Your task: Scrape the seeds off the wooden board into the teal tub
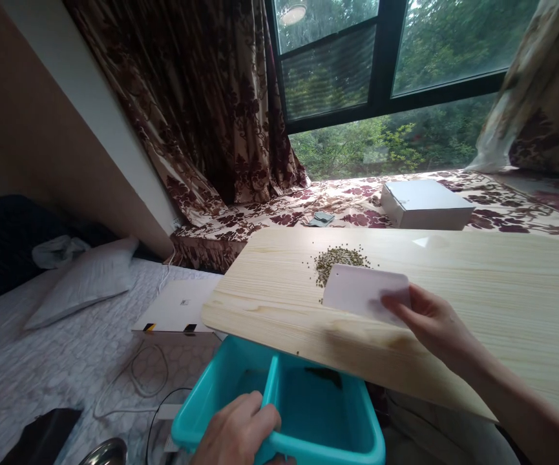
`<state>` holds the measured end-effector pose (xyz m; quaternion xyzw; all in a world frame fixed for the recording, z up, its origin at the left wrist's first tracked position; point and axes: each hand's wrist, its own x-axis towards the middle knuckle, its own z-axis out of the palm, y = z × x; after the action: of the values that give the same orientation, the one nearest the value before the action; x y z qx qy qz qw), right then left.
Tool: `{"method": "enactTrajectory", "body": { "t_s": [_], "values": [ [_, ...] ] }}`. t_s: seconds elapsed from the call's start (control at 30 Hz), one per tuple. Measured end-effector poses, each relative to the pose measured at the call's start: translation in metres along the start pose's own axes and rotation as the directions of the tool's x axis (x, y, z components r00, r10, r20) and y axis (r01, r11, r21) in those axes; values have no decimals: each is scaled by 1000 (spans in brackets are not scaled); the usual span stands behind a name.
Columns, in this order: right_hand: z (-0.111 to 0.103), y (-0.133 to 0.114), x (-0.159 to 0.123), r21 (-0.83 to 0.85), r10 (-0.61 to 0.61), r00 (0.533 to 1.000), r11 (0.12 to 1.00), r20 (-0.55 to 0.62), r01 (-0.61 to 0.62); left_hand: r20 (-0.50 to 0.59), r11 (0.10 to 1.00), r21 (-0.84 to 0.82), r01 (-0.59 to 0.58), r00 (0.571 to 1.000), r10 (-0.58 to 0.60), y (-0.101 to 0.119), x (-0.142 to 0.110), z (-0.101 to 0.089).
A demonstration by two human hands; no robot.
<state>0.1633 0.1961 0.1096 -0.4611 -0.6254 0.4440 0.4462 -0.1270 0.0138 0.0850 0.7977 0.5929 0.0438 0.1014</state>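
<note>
My right hand (434,323) grips a white flat scraper card (364,290) by its right end, holding it on edge on a light wooden board (477,303). A small heap of green-brown seeds (337,259) lies on the board just beyond the card, touching its far side. My left hand (238,429) is closed over the near rim of a turquoise two-compartment plastic tub (318,407), held under the board's near-left edge. Something dark lies in the tub's right compartment.
A white box (424,203) and a small grey item (321,219) rest on the floral window seat behind the board. Left is a bed with a pillow (85,278), a flat white carton (177,307), cables and a dark object at the bottom left.
</note>
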Motion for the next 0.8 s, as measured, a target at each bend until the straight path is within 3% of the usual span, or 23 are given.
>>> {"method": "enactTrajectory", "body": {
  "t_s": [0.1,0.33,0.8],
  "values": [
    [-2,5,6,-51,-22,997,999,-69,18,-29,999,18,-46,999,46,0,1,1],
    [-2,13,7,-153,-45,997,988,-57,35,-17,999,27,-31,999,32,1,0,0],
    [14,14,-7,-158,-75,990,983,122,94,67,996,-58,62,996,-58,6,3,-4]
  ]
}}
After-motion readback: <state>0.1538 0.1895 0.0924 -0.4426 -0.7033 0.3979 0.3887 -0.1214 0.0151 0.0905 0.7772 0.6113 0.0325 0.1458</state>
